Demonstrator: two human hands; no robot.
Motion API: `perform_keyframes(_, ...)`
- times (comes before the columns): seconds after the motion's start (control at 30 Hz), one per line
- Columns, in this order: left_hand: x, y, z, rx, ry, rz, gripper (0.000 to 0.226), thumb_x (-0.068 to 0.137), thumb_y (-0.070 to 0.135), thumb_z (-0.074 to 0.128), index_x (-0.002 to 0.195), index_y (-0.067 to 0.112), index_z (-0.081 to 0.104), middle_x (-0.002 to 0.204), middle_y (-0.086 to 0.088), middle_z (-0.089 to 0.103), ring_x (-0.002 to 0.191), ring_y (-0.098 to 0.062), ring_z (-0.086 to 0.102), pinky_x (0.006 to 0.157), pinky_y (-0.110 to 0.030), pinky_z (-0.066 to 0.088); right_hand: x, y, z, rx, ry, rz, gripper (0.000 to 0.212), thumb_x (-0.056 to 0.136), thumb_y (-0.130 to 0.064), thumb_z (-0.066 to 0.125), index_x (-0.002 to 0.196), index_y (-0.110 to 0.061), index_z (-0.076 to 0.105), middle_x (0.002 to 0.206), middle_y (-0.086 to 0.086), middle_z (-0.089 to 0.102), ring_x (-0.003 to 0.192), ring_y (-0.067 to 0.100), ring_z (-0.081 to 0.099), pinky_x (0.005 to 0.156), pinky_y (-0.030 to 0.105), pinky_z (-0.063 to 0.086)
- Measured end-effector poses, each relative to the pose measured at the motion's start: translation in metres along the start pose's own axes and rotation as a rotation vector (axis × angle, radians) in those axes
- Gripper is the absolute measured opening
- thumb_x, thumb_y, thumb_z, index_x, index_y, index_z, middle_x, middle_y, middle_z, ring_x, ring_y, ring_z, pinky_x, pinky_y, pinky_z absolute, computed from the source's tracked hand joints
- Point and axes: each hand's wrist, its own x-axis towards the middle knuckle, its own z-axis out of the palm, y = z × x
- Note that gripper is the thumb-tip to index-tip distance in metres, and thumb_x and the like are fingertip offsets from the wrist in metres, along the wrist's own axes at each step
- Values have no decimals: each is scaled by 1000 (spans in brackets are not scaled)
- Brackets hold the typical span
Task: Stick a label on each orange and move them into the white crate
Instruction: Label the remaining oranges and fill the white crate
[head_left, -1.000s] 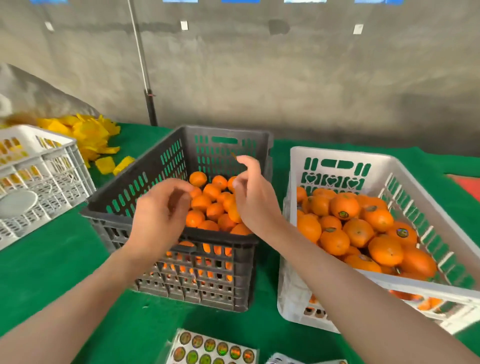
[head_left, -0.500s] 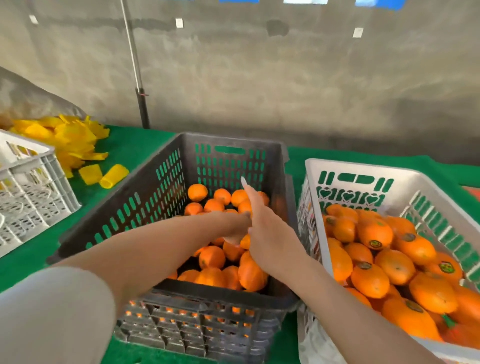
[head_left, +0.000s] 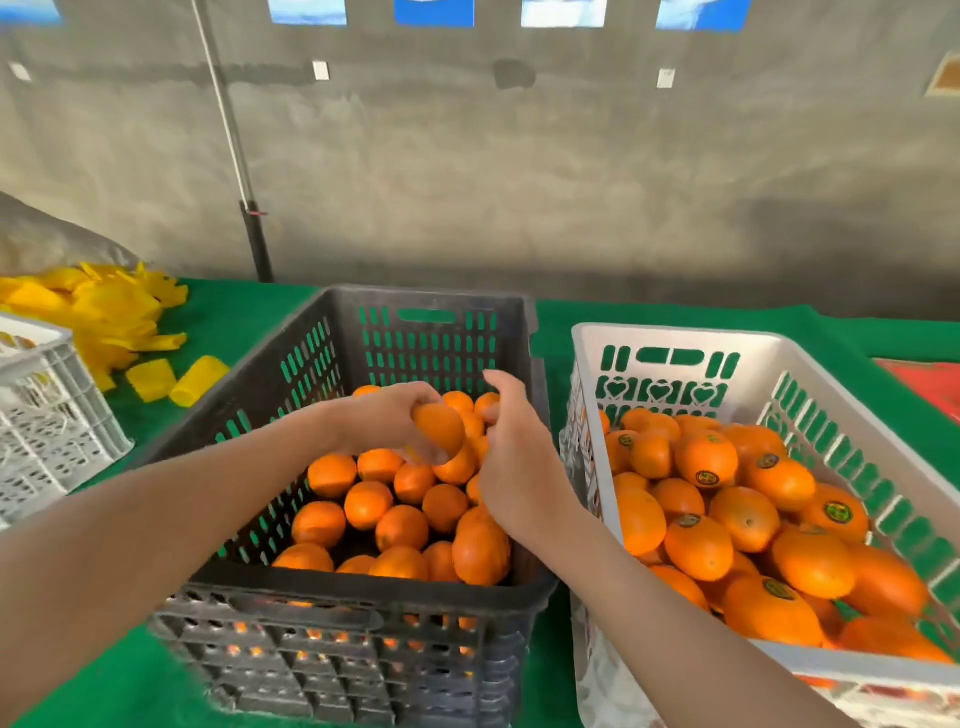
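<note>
My left hand (head_left: 382, 415) grips one bare orange (head_left: 439, 428) and holds it above the pile of unlabelled oranges (head_left: 400, 525) in the dark grey crate (head_left: 363, 587). Just right of that orange is my right hand (head_left: 511, 452), with its back to the camera and one digit pointing up. Its other fingertips reach toward the held orange, and what they hold is hidden. The white crate (head_left: 675, 338) stands to the right, filled with oranges that carry round labels (head_left: 706, 460). No label sheet is in view.
Both crates sit on a green cloth-covered table (head_left: 104, 686). Another white crate (head_left: 47, 431) stands at the left edge, with a heap of yellow foam sleeves (head_left: 98, 312) behind it. A pole (head_left: 254, 234) rises at the back before a grey wall.
My left hand reached into the dark crate and has lifted one orange clear of the pile. My right hand followed and now sits beside that orange. The camera has moved closer over the crates.
</note>
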Motion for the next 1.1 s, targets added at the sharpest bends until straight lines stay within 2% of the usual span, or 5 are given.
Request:
perform_keyframes(0.13, -47, -17, -5, -630, 31, 150, 57, 70, -4, 77, 121, 14, 57, 113, -13, 65, 98, -25, 67, 78, -32, 56, -4, -2, -7, 133, 173, -5, 55, 90, 2, 49, 137, -20, 32, 102, -13, 52, 97, 2, 53, 92, 29, 49)
perform_keyframes(0.37, -107, 5, 19, -1162, 19, 235, 83, 53, 40, 91, 122, 7, 61, 121, -23, 63, 109, -36, 63, 82, -36, 57, -34, -34, -22, 374, -4, -149, 94, 75, -12, 74, 135, -51, 14, 122, -10, 54, 111, -3, 53, 86, 11, 45)
perform_keyframes(0.7, -133, 57, 78, -1235, -68, 146, 62, 87, 56, 42, 128, 12, 58, 124, -17, 63, 106, -27, 64, 95, -40, 46, -77, -48, -77, 481, -6, -133, 92, 68, -30, 78, 137, -47, 19, 112, -7, 61, 103, 2, 60, 83, 20, 50)
perform_keyframes(0.9, -136, 85, 109, -1329, -23, 271, 36, 85, 29, 56, 116, 15, 68, 121, -11, 66, 108, -26, 65, 80, -34, 57, -90, -34, -119, 539, -102, 29, 75, 72, -32, 74, 135, -33, 34, 106, 3, 66, 98, 11, 64, 85, 29, 53)
perform_keyframes(1.1, -133, 98, 127, -1609, 15, 124, 52, 78, 28, 62, 126, 10, 55, 121, -21, 62, 88, -34, 67, 68, -37, 59, -114, -30, -139, 563, -32, 95, 25, 81, -33, 63, 94, -12, 69, 111, -10, 65, 108, -1, 57, 91, 19, 45)
